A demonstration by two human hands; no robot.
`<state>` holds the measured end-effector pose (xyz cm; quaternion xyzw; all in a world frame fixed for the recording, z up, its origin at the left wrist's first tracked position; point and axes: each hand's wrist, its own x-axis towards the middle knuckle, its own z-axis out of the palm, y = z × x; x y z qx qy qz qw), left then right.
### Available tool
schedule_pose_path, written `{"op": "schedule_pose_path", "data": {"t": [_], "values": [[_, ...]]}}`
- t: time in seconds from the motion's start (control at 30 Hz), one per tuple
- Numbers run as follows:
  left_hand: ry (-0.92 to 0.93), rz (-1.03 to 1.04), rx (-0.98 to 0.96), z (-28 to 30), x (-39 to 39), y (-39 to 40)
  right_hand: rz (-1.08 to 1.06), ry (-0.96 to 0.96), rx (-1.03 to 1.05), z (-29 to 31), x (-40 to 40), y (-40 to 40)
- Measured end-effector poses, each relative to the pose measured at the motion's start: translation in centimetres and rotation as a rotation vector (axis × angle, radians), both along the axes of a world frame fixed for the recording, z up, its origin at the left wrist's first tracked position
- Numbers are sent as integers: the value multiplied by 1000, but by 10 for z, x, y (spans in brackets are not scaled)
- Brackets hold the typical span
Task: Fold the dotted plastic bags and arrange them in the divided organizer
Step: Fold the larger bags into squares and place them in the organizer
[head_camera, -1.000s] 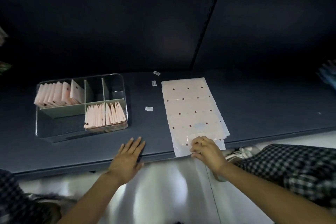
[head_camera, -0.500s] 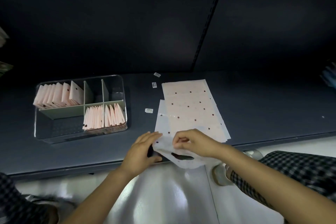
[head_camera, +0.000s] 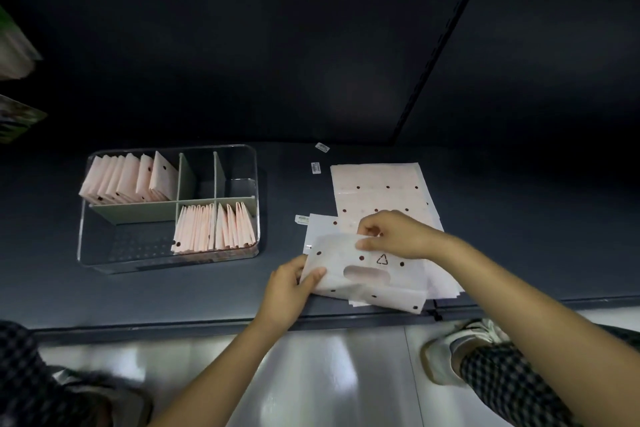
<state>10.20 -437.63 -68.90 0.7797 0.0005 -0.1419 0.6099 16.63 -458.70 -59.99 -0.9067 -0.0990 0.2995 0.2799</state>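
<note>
A pale pink dotted plastic bag (head_camera: 349, 263) with a handle cut-out and a triangle mark is doubled over at the near edge of the dark shelf. My left hand (head_camera: 287, 291) pinches its left edge. My right hand (head_camera: 394, 236) grips its folded upper edge. Under and behind it lies a flat stack of dotted bags (head_camera: 381, 191). At the left stands a clear divided organizer (head_camera: 256, 180). Folded bags (head_camera: 128, 178) fill its back left compartment, and more folded bags (head_camera: 214, 230) stand in the front right one.
Three small white labels (head_camera: 316, 167) lie on the shelf between the organizer and the stack. The dark shelf's front edge (head_camera: 173, 326) runs just below my hands. Checked trouser legs and a white shoe (head_camera: 446, 354) are over the glossy floor below.
My right hand has lifted the top bag's near end off the stack and turned it back. My left hand has come off the shelf edge and taken the bag's left side.
</note>
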Motion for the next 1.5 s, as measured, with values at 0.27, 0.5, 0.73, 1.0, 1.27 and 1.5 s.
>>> {"op": "schedule_pose_path", "data": {"t": [0.27,0.5,0.73,1.0,1.27,1.5], "values": [[-408,-94,523,-11,-9,3,-107,-52,-296,-54,53,18],[-464,-651,939,-33,-30,-4,-168,-108,-487,-80,53,26],[-472,-784,1099,-44,-33,9,36,-555,-195,-86,-51,36],[-460,-752,1106,-48,-27,20,188,-440,-452,-118,-147,-36],[-411,-651,972,-41,-25,26,-116,-650,-322,-95,-131,-17],[-435,-582,860,-29,-25,19,39,-732,-426,-93,-115,-1]]}}
